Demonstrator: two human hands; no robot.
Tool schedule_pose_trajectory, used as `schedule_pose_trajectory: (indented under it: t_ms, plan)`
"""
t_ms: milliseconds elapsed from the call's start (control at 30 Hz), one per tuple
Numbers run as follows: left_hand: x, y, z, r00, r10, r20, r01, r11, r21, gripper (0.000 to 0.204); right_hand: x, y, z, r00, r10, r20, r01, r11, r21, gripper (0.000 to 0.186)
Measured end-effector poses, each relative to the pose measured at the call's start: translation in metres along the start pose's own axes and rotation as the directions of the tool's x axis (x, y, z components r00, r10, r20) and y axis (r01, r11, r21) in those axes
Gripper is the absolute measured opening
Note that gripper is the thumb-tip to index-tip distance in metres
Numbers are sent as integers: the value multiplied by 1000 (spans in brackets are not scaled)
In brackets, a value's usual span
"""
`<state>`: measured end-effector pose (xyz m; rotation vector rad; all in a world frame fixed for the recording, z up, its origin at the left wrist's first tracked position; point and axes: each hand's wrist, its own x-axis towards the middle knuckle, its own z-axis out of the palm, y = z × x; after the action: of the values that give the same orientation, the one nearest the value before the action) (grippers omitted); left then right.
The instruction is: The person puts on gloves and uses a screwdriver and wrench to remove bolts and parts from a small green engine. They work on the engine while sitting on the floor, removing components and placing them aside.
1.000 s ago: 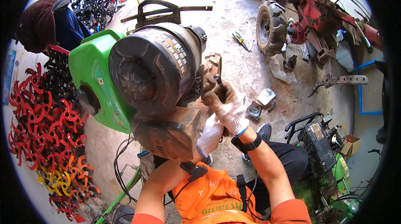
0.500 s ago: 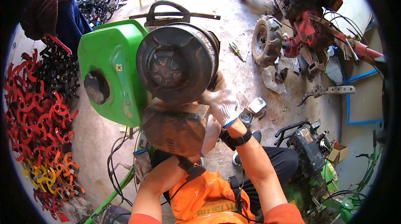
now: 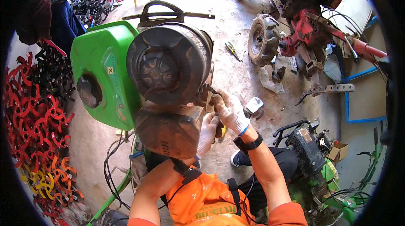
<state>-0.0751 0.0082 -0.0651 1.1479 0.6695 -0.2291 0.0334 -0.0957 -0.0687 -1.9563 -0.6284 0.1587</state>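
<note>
An engine stands in front of me, with a round black air filter housing [image 3: 166, 65] on top. A green fuel tank [image 3: 103, 87] with a dark round opening sits on its left, and a dusty dark angular cover [image 3: 168, 131] on the near side. My right hand [image 3: 231, 111], in a white knitted glove, is closed at the engine's right side, its fingertips on a small dark piece. Just below, my left hand [image 3: 206, 133], also gloved, is partly hidden by the cover. Its fingers are curled round something dark; a bit of yellow shows beside them.
Pliers [image 3: 233, 51] with yellow-green handles lie on the floor beyond. A red wheeled machine [image 3: 301, 28] stands at far right, a green and black machine [image 3: 310, 150] near right. Red curved blades [image 3: 38, 112] are heaped at left, near a bent-over person [image 3: 63, 19]. Black cables [image 3: 112, 158] hang at lower left.
My right hand has drawn back from beside the filter housing toward me. The left hand has come out further from behind the cover. The whole view has shifted slightly.
</note>
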Motion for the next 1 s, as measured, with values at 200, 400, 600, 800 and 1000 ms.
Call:
schedule_pose_trajectory:
  t_ms: [200, 400, 600, 800, 1000]
  plan:
    - [13, -12, -3, 999, -12, -31, 14, 999, 47, 23, 12, 7, 5, 996, -36, 83, 34, 999, 15, 33]
    - [18, -23, -7, 998, -32, -49, 35, 997, 69, 27, 28, 2, 16, 986, -56, 158, 31, 987, 157, 31]
    - [23, -22, 2, 988, -150, -41, 153, 985, 80, 28, 33, 8, 15, 972, -110, 209, 89, 990, 109, 35]
    - [25, -18, 16, 992, -123, -12, 124, 984, 129, 25, 66, 14, -4, 922, -219, 318, 267, 957, -115, 37]
    - [29, -20, 11, 990, -140, 15, 136, 979, 151, 28, 139, -12, -59, 761, -352, 545, 620, 641, -452, 51]
